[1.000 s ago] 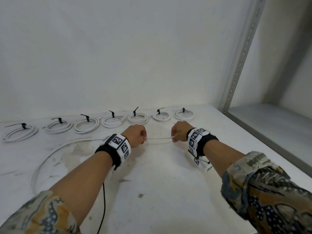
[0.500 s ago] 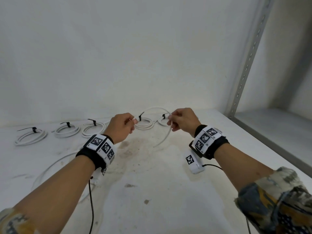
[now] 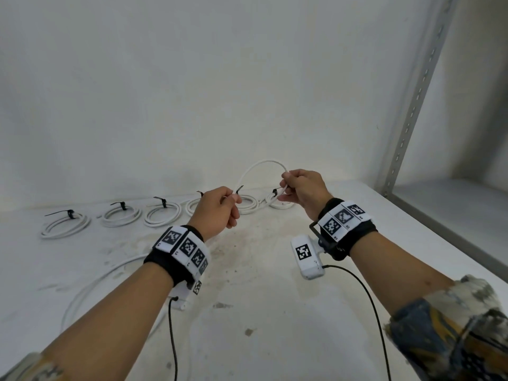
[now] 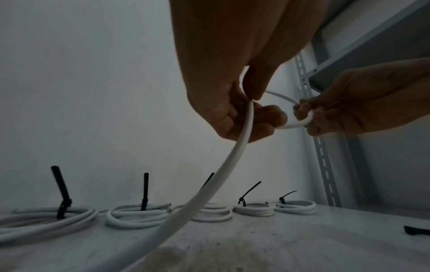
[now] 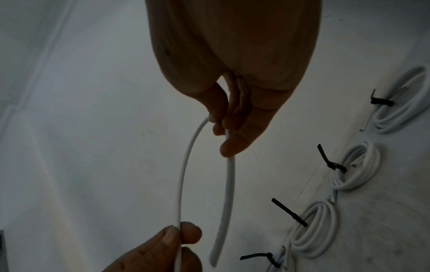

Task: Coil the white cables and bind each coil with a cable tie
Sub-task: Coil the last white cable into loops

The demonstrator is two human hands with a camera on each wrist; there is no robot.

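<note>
Both hands hold one loose white cable (image 3: 262, 162) in the air above the white table (image 3: 275, 312). My right hand (image 3: 286, 188) pinches it close to its free end, and that short end (image 5: 224, 208) hangs past the thumb. My left hand (image 3: 233, 200) pinches the cable a hand's width away, so a small arch stands between the hands. From the left hand the rest of the cable (image 4: 229, 165) slopes down to the table and trails off to the left (image 3: 110, 276). Several finished coils (image 3: 66, 224) bound with black cable ties (image 3: 70, 214) lie in a row by the back wall.
A grey perforated metal upright (image 3: 412, 105) and a shelf board (image 3: 453, 202) stand at the right. A black strip (image 4: 416, 230), possibly a loose cable tie, lies on the table at the right. Thin black camera leads (image 3: 171, 339) hang from both wrists.
Both hands have risen from just above the table. The straight stretch of cable between them has bent into a raised arch, with the right hand now higher.
</note>
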